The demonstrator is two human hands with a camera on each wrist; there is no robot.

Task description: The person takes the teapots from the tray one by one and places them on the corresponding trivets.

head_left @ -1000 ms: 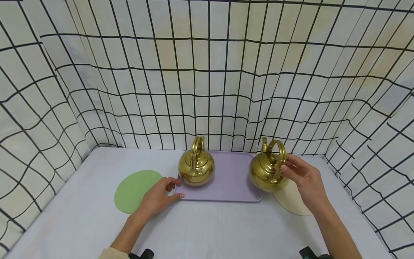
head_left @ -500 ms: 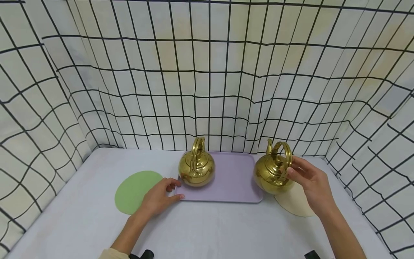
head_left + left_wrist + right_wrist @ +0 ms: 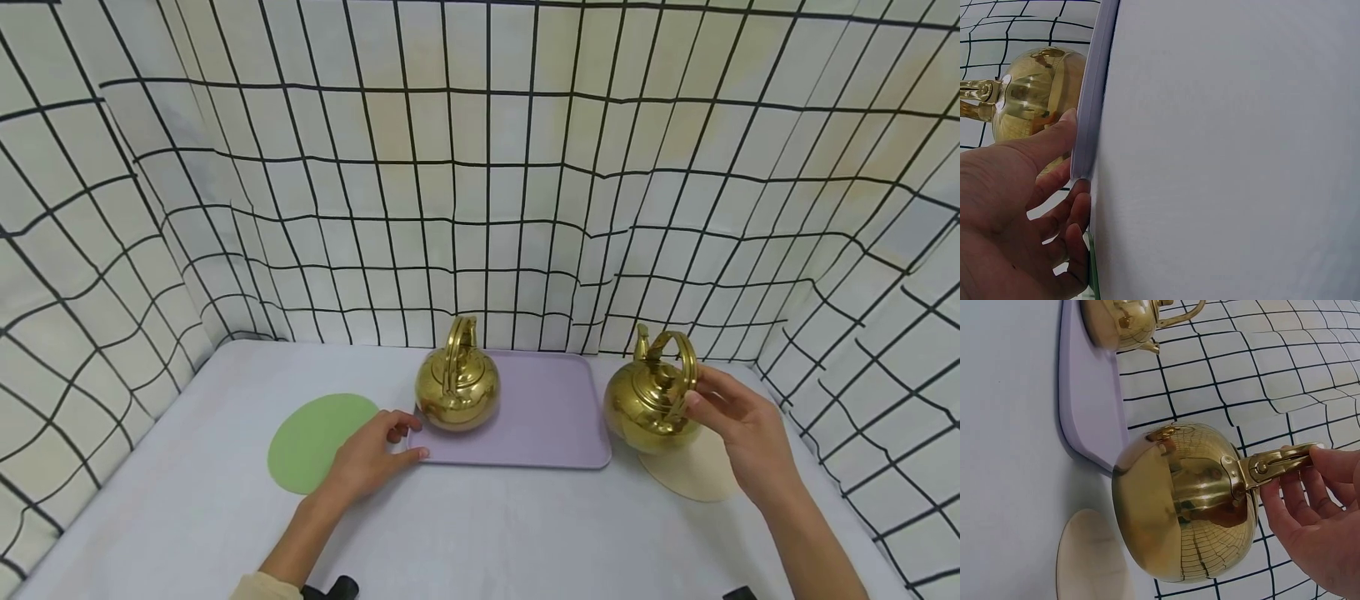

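A brass kettle (image 3: 651, 408) hangs upright over the gap between the tray's right end and a round beige mat (image 3: 697, 475). My right hand (image 3: 750, 437) grips its arched handle (image 3: 1282, 464), thumb on one side and fingers on the other. In the right wrist view the kettle's base shows raised off the table. A second brass kettle (image 3: 457, 392) stands on the left part of the lilac tray (image 3: 551, 417). At that tray's front left corner, my left hand (image 3: 371, 454) holds the rim, its thumb and curled fingers around the corner in the left wrist view.
A round green mat (image 3: 318, 442) lies left of the tray, partly behind the left hand. White cloth covers the table (image 3: 487, 533). Pale walls with a black grid (image 3: 510, 192) enclose the back and both sides.
My right hand has carried its kettle rightward, off the tray's right edge and toward the beige mat. The left hand, tray and other kettle have stayed in place.
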